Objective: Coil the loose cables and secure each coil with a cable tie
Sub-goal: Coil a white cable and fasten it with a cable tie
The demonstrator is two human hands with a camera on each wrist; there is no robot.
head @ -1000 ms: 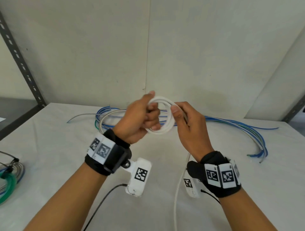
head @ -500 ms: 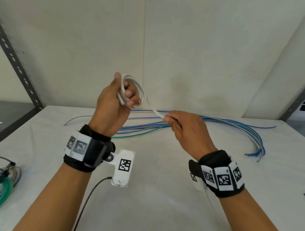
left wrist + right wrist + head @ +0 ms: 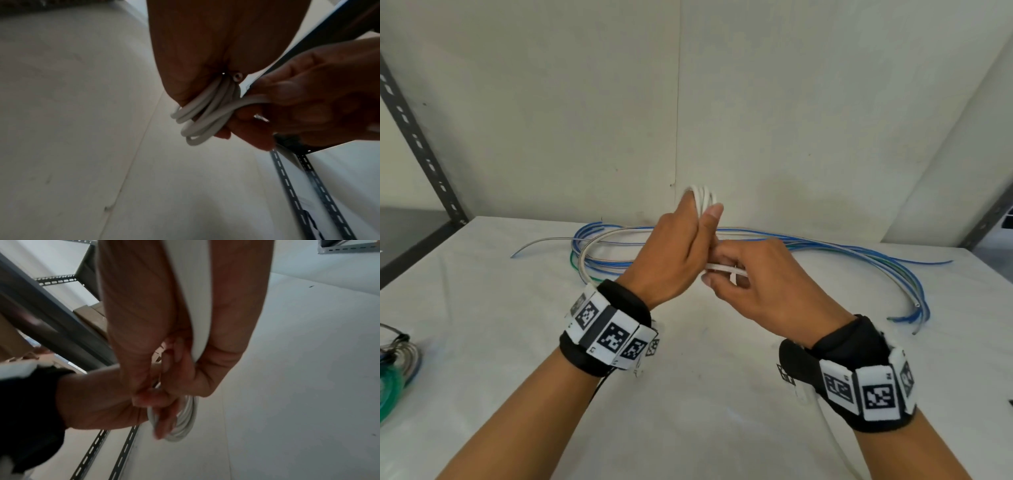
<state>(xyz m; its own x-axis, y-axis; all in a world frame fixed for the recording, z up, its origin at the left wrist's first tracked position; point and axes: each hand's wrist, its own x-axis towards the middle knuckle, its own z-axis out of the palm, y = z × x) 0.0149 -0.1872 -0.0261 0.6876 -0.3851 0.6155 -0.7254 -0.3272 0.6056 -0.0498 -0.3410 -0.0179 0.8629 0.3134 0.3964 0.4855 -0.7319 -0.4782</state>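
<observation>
The left hand [image 3: 671, 250] was raised above the table [image 3: 688, 394], fingers curled round a white coil [image 3: 203, 113] of about 4 turns; the loops stood out past the fingertips on the far side, and 1 cut end showed at the palm. The right hand [image 3: 763, 284] was touching the left at its near-right side and pinched the white cable's free run [image 3: 726, 269] between thumb and fingers. That run lay roughly left to right, passing from the coil into the right hand, then dropped past the right wrist toward the near edge as the trailing tail [image 3: 835, 442].

Judgement: the next wrap depended on this relation. The slack lay on the right, near side of the coil, so the right hand was the one placed to carry it round while the left kept the loops.

Loose blue cables [image 3: 825, 253] lay along the far side of the table. Coiled cables [image 3: 393, 377] sat at the near left edge. No cable tie could be made out.
</observation>
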